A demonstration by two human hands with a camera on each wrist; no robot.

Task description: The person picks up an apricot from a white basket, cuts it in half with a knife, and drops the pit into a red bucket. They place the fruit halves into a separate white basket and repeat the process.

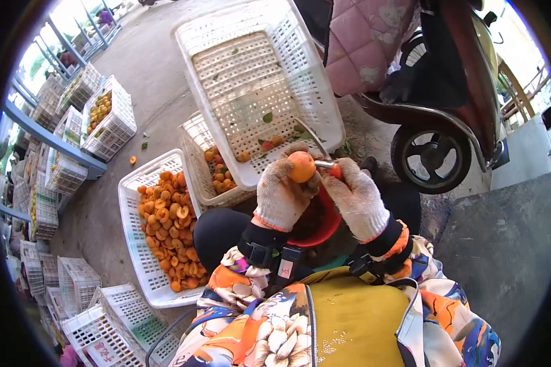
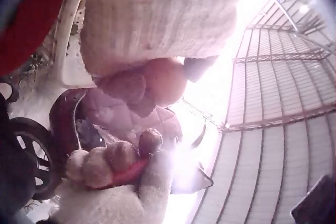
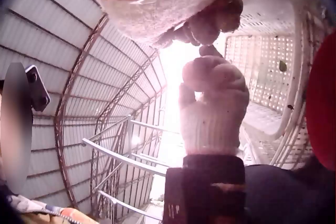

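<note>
My left hand (image 1: pixel 281 196), in a white knit glove, grips an apricot (image 1: pixel 301 166) between curled fingers and thumb, holding it up in front of me. My right hand (image 1: pixel 356 199), gloved the same way, sits just beside it, fingers closed around a red-handled tool (image 1: pixel 332 169) whose metal end touches the right side of the fruit. The two hands are close together, almost meeting at the apricot. From the left wrist the apricot (image 2: pixel 165 81) shows round and orange against the glove's stained fingertips.

Under both hands a red bowl (image 1: pixel 324 223) rests on my lap. Beyond my hands a large empty-looking white crate (image 1: pixel 251 79) leans tilted, with a few leaves and apricots at its lower edge. Below it, to the left of my left hand, a smaller crate (image 1: pixel 197 147) holds whole apricots. Further left, a flat white crate (image 1: pixel 134 244) is filled with halved apricots (image 1: pixel 171 226). Past my right hand stands a dark red scooter (image 1: pixel 447 92) with a pink quilted cover (image 1: pixel 367 43).
</note>
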